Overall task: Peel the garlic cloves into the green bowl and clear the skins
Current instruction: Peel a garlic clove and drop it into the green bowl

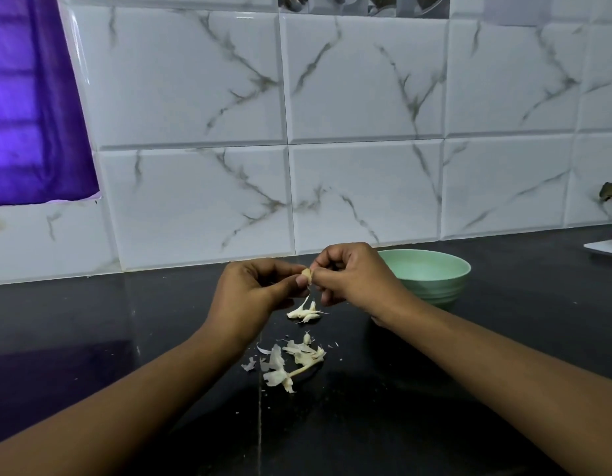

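Observation:
Both hands meet above the black counter. My left hand (256,290) pinches a small pale garlic cloves piece, one clove (307,273), between thumb and fingers. My right hand (349,273) pinches the same clove from the right, and a thin strip of skin hangs below it. A few unpeeled cloves (304,312) lie on the counter just under the hands. A pile of papery skins and a stem (290,360) lies nearer to me. The green bowl (435,280) stands behind and right of my right hand; its inside looks pale and I see no cloves in it.
The black counter (126,338) runs to a white marble-tiled wall. A purple curtain (33,104) hangs at the far left. At the right edge lie a white board (606,249) and a dark object on the wall side.

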### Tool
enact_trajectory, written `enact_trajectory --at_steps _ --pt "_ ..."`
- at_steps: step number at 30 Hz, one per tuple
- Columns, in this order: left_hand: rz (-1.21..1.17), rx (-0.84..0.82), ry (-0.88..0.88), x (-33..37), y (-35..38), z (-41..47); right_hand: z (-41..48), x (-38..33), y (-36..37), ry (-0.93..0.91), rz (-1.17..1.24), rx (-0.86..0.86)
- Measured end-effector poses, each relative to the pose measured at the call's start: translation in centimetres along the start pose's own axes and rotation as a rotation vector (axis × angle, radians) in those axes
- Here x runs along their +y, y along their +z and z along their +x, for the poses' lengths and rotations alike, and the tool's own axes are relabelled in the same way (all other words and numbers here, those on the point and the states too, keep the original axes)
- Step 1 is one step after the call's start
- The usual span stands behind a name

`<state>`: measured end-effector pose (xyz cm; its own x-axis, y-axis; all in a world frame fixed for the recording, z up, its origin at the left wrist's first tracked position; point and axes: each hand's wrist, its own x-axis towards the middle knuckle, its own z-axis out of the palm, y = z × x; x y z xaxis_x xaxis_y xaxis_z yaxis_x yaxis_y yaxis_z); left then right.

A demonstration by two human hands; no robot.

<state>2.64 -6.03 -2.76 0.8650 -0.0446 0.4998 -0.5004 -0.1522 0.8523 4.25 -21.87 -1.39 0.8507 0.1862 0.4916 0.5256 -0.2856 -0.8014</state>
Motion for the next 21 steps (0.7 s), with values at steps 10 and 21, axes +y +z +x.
enact_trajectory --at_steps 10,21 --pt "-0.138 -0.003 -0.110 -0.18 -0.19 0.18 0.38 0.14 -0.32 0.084 0.146 -0.110" --pt "0.160 0.009 0.048 -0.31 -0.31 0.08 0.37 0.16 -0.40 -0.022 -0.132 -0.058"
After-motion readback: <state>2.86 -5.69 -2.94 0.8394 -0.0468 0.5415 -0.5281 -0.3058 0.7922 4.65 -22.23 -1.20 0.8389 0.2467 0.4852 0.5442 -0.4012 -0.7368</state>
